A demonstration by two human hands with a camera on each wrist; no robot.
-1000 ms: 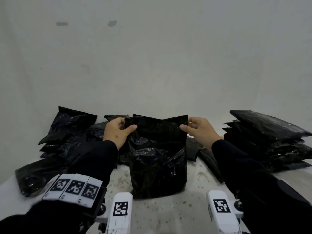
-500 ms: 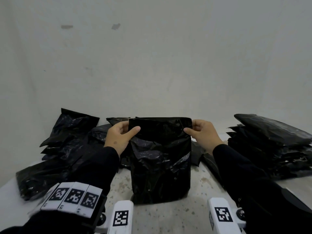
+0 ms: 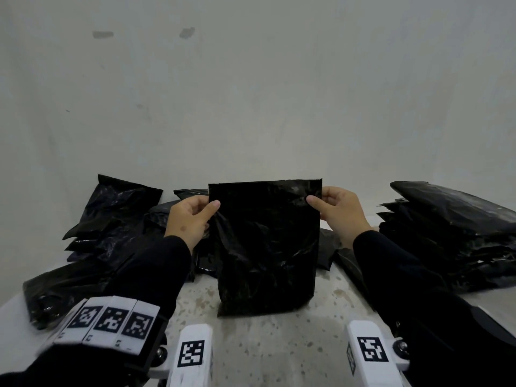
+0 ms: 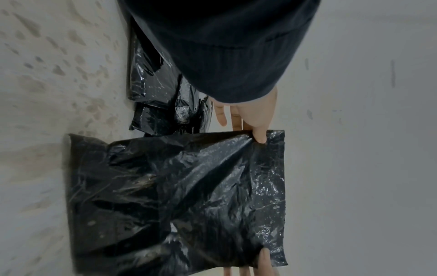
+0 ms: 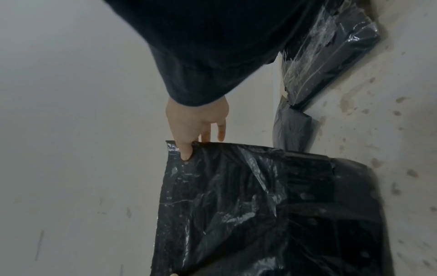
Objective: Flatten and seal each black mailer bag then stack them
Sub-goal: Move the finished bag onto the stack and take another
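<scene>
1. Against the right wall, my finished stack [image 3: 449,233] waits; loose bags [image 3: 111,233] lie left.
2. Upright on the table [image 3: 265,344] stands the mailer bag [image 3: 265,247].
3. My left hand [image 3: 190,219] and right hand [image 3: 340,213] pinch its top corners, stretching it flat; next I judge it needs laying down and sealing.

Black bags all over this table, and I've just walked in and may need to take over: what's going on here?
A person is working through black mailer bags. The left hand and right hand each pinch a top corner of one mailer bag, holding it upright with its bottom edge on the speckled table. A loose pile of bags lies to the left; a neater stack sits to the right.
</scene>
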